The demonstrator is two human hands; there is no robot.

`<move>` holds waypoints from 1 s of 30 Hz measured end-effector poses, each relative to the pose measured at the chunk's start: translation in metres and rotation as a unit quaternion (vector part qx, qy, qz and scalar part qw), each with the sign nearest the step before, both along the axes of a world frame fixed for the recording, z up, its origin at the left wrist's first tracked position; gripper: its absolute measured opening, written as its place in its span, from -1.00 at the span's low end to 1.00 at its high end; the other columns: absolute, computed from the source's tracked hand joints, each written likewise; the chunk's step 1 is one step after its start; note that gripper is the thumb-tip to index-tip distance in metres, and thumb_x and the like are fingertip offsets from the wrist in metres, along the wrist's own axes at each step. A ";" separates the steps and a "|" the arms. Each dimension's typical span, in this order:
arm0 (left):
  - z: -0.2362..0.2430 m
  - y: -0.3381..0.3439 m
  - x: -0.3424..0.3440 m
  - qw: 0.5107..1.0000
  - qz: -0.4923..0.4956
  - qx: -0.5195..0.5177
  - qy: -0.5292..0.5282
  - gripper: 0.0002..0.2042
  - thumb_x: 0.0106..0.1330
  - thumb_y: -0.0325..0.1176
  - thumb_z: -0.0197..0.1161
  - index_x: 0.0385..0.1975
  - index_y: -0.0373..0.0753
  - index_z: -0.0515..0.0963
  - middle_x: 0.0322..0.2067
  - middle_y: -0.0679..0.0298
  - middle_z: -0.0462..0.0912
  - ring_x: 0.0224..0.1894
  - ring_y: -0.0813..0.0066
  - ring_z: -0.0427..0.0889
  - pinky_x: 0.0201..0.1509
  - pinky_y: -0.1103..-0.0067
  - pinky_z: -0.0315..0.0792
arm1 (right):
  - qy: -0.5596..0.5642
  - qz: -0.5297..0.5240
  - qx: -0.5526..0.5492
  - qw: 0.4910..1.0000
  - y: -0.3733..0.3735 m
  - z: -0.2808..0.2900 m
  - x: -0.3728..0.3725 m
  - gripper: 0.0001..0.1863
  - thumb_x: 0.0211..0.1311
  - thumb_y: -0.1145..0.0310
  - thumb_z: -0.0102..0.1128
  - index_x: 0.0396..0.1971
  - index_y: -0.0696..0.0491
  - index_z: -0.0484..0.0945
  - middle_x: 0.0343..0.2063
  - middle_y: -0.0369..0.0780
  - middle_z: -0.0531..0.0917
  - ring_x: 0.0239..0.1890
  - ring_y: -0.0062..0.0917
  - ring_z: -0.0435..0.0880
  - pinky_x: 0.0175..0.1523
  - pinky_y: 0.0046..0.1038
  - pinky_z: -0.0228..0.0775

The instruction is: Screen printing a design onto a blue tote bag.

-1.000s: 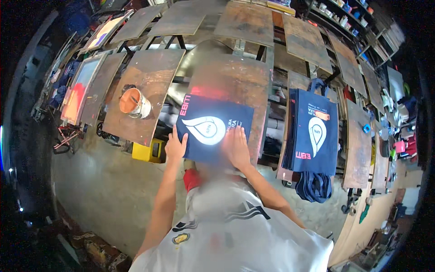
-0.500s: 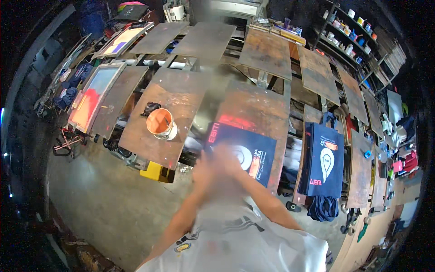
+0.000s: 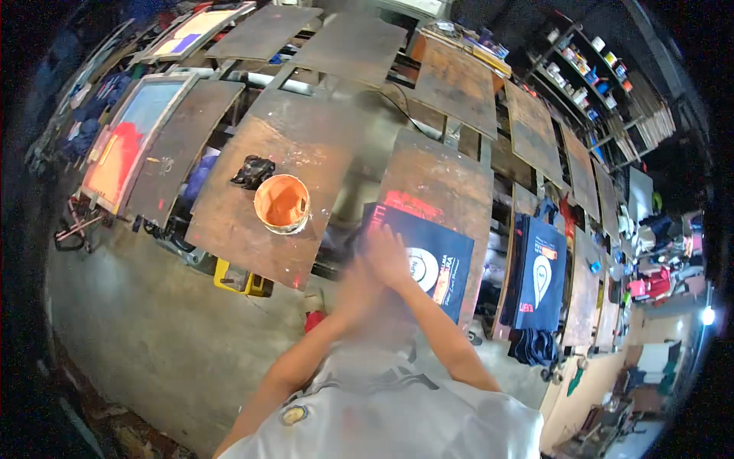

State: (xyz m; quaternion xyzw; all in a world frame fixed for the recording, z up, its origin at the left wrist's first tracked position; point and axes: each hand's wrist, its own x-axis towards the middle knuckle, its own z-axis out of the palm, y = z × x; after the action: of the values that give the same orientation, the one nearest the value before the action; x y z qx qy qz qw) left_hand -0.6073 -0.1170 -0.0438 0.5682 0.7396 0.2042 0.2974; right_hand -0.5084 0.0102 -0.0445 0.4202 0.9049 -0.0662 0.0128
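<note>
Versus first frame, right hand point(image 3: 386, 258) has shifted to nine o'clock side of navy bag point(image 3: 451, 249), fingers extended, beside left hand point(image 3: 356, 281) (blurred; cannot tell finger state). Bag lies on brown board point(image 3: 440, 172), one o'clock from torso point(image 3: 382, 409).

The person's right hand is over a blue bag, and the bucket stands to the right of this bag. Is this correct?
Not quite: in the head view, the bucket stands to the left of the bag. The right hand is over the bag, as you say.

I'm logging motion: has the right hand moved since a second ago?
Yes, the right hand has moved left, judged against the red stain on the board.
</note>
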 end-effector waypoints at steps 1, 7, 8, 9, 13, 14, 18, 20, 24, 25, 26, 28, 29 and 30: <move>-0.004 0.001 -0.003 1.000 0.004 -0.001 -0.028 0.10 0.24 0.09 0.28 0.47 -0.30 -0.42 0.09 -0.38 0.27 -0.11 -0.30 0.49 0.01 0.07 0.41 | 0.004 0.000 0.023 1.000 0.003 0.001 0.002 -0.27 0.35 0.03 0.06 0.42 0.04 0.16 0.46 -0.12 0.11 0.52 -0.15 -0.04 0.50 -0.02 -0.16; 0.004 0.004 -0.004 0.997 0.001 -0.072 -0.036 0.10 0.26 0.06 0.27 0.45 -0.36 -0.45 0.14 -0.38 0.24 -0.06 -0.29 0.49 0.10 0.11 0.39 | 0.143 -0.254 0.117 0.949 0.024 0.003 0.014 -0.29 0.38 0.03 0.01 0.43 0.04 0.13 0.46 -0.11 0.11 0.52 -0.15 -0.04 0.50 -0.02 -0.16; 0.007 0.004 -0.004 0.997 -0.011 -0.072 -0.036 0.10 0.26 0.06 0.27 0.45 -0.36 -0.45 0.14 -0.38 0.24 -0.06 -0.29 0.49 0.10 0.11 0.39 | 0.141 -0.265 0.120 0.946 0.017 0.006 0.019 -0.29 0.38 0.03 0.01 0.43 0.04 0.13 0.46 -0.11 0.11 0.52 -0.15 -0.04 0.50 -0.02 -0.16; 0.008 0.005 -0.004 0.997 -0.009 -0.073 -0.037 0.10 0.26 0.06 0.27 0.44 -0.37 -0.46 0.14 -0.38 0.24 -0.06 -0.29 0.49 0.10 0.11 0.40 | 0.109 -0.202 0.110 0.967 0.008 0.006 0.023 -0.28 0.38 0.03 0.01 0.43 0.05 0.12 0.46 -0.09 0.11 0.51 -0.13 -0.04 0.50 -0.02 -0.16; 0.020 0.005 -0.007 0.995 -0.021 -0.080 -0.057 0.11 0.26 0.05 0.27 0.44 -0.37 -0.47 0.14 -0.37 0.25 -0.05 -0.30 0.50 0.09 0.10 0.41 | 0.025 -0.128 0.061 0.990 -0.038 0.015 0.037 -0.29 0.38 0.05 0.02 0.41 0.09 0.13 0.44 -0.01 0.11 0.50 -0.06 -0.03 0.50 -0.03 -0.16; 0.020 0.005 -0.007 0.995 -0.026 -0.079 -0.053 0.11 0.26 0.05 0.27 0.44 -0.37 -0.47 0.14 -0.37 0.25 -0.05 -0.30 0.50 0.09 0.10 0.41 | 0.028 -0.133 0.030 0.990 -0.050 0.021 0.043 -0.29 0.38 0.06 0.02 0.41 0.10 0.13 0.44 0.01 0.11 0.50 -0.05 -0.02 0.50 -0.03 -0.16; 0.024 0.007 -0.006 0.991 -0.015 -0.115 -0.072 0.12 0.25 0.05 0.28 0.44 -0.36 -0.49 0.20 -0.42 0.14 0.04 -0.38 0.44 0.15 0.07 0.39 | 0.094 -0.203 0.060 0.973 -0.087 0.038 0.091 -0.31 0.39 0.14 0.03 0.40 0.15 0.12 0.43 0.03 0.13 0.50 -0.03 -0.01 0.50 -0.05 -0.15; 0.023 0.008 -0.006 0.989 -0.019 -0.130 -0.073 0.13 0.25 0.05 0.29 0.44 -0.36 -0.49 0.25 -0.45 0.07 0.10 -0.42 0.41 0.18 0.07 0.37 | 0.126 -0.232 0.061 0.963 -0.095 0.045 0.115 -0.30 0.38 0.15 0.04 0.40 0.18 0.12 0.42 0.03 0.14 0.49 -0.02 -0.01 0.50 -0.05 -0.15; 0.036 0.008 0.005 0.993 0.000 -0.115 -0.032 0.13 0.20 0.03 0.35 0.46 -0.32 -0.42 0.40 -0.42 -0.27 0.43 -0.45 -0.13 0.44 -0.01 -0.01 | 0.117 -0.266 0.032 0.956 -0.104 0.052 0.178 -0.26 0.32 0.13 0.12 0.38 0.22 0.14 0.41 0.03 0.18 0.49 -0.02 0.02 0.50 -0.07 -0.14; 0.051 0.009 0.009 0.994 -0.036 -0.083 0.060 0.11 0.18 0.02 0.36 0.46 -0.33 -0.35 0.42 -0.36 -0.26 0.45 -0.41 -0.17 0.46 -0.02 -0.08 | 0.123 -0.265 0.030 0.956 -0.104 0.055 0.194 -0.16 0.20 0.05 0.26 0.38 0.16 0.18 0.41 0.01 0.20 0.49 -0.03 0.02 0.50 -0.05 -0.13; 0.060 0.013 0.016 0.985 -0.073 -0.049 0.152 0.10 0.17 0.02 0.38 0.47 -0.34 -0.28 0.44 -0.30 -0.26 0.47 -0.36 -0.21 0.47 -0.03 -0.14 | 0.127 -0.273 0.034 0.953 -0.104 0.057 0.210 -0.16 0.20 0.05 0.26 0.38 0.16 0.18 0.41 0.01 0.20 0.49 -0.03 0.02 0.50 -0.05 -0.13; 0.064 0.023 0.028 0.981 -0.106 -0.012 0.163 0.07 0.12 0.05 0.41 0.47 -0.32 -0.13 0.45 -0.24 -0.23 0.49 -0.30 -0.19 0.47 -0.02 -0.09 | 0.124 -0.236 0.003 0.964 -0.099 0.070 0.228 -0.04 0.00 0.01 0.43 0.39 0.07 0.21 0.42 -0.07 0.21 0.50 -0.03 0.00 0.50 -0.04 -0.13; 0.068 0.031 0.037 0.974 -0.179 0.013 0.136 0.08 0.09 0.07 0.43 0.47 -0.30 -0.10 0.45 -0.23 -0.22 0.50 -0.27 -0.20 0.47 -0.02 -0.09 | 0.090 -0.232 -0.024 0.968 -0.095 0.070 0.237 0.12 -0.23 0.00 0.56 0.40 0.02 0.19 0.45 -0.16 0.16 0.52 -0.07 -0.08 0.50 0.02 -0.18; 0.073 0.041 0.049 0.961 -0.252 0.039 0.106 0.09 0.05 0.08 0.45 0.47 -0.28 -0.08 0.46 -0.22 -0.20 0.51 -0.23 -0.22 0.47 -0.02 -0.08 | 0.097 -0.239 -0.024 0.966 -0.090 0.075 0.242 0.12 -0.23 0.00 0.56 0.40 0.02 0.19 0.45 -0.16 0.16 0.52 -0.07 -0.08 0.50 0.02 -0.18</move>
State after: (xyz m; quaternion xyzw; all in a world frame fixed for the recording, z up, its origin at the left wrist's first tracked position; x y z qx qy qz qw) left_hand -0.5586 -0.0765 0.0293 0.7659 0.5911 0.0894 0.2365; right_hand -0.2664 -0.0803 0.0300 0.6150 0.7736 -0.1293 -0.0807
